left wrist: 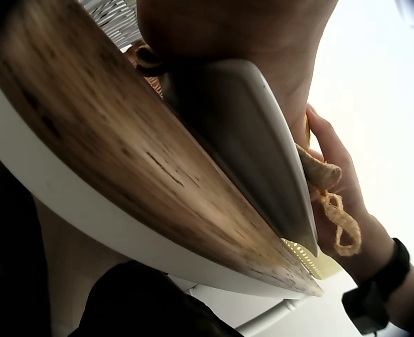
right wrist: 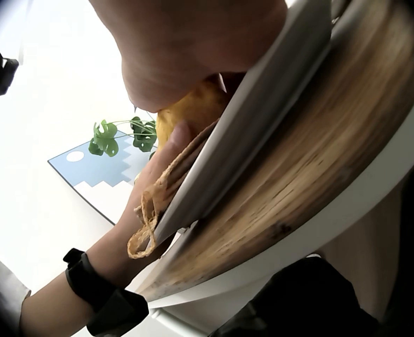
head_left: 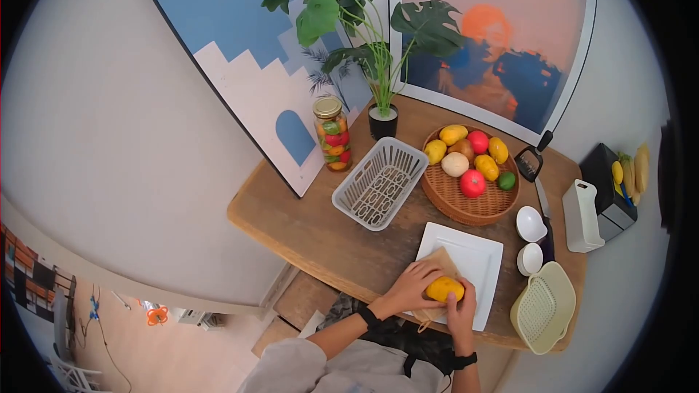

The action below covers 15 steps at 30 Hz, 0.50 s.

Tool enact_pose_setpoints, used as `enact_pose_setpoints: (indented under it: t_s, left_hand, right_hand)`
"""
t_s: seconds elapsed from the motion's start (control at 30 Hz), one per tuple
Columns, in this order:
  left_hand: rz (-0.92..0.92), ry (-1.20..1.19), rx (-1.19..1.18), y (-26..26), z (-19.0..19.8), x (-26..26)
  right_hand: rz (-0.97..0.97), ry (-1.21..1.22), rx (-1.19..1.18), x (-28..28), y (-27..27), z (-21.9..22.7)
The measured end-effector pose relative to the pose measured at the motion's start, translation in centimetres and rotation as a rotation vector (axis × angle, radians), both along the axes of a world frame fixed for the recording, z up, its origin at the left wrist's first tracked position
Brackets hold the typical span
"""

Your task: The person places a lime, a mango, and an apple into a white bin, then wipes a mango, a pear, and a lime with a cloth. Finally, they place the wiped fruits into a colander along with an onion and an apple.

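Note:
A yellow fruit (head_left: 444, 289) is held between both hands over a tan cloth or wooden piece (head_left: 441, 258) with a loop, lying on a square white plate (head_left: 482, 258) at the table's front edge. The left hand (head_left: 416, 285) grips the fruit from the left, the right hand (head_left: 461, 311) from the right with its thumb on the near side. In the right wrist view the yellow fruit (right wrist: 193, 109) sits against the left hand's thumb, and the loop (right wrist: 145, 228) hangs over the plate's edge. The fruit's underside is hidden.
Behind the plate stand a grey basket (head_left: 380, 183), a round wicker basket (head_left: 444, 200) of fruit, a jar (head_left: 333, 135) and a potted plant (head_left: 383, 122). To the right are white bowls (head_left: 531, 224), a knife (head_left: 543, 200), a grater (head_left: 529, 163) and a pale green colander (head_left: 543, 308).

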State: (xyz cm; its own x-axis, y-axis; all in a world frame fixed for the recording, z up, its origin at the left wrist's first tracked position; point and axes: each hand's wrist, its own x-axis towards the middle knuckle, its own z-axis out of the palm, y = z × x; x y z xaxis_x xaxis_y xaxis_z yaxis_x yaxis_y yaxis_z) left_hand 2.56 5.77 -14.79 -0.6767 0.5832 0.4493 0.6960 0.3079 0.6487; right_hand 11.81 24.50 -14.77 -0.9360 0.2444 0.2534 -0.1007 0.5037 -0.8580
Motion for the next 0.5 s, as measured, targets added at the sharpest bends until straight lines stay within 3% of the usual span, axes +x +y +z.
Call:
enact_pose_setpoints:
  t_s: [0.2, 0.33, 0.5]
  left_hand:
    - [0.007, 0.033, 0.017, -0.2, -0.1, 0.1]
    - [0.032, 0.08, -0.035, 0.1, 1.4, 0.0]
    - [0.025, 0.076, -0.036, 0.0, 0.8, 0.0]
  right_hand:
    - [0.06, 0.017, -0.041, 0.2, 0.1, 0.7]
    - [-0.073, -0.122, -0.039, 0.1, 0.3, -0.5]
    - [0.002, 0.036, -0.108, -0.1, -0.3, 0.2]
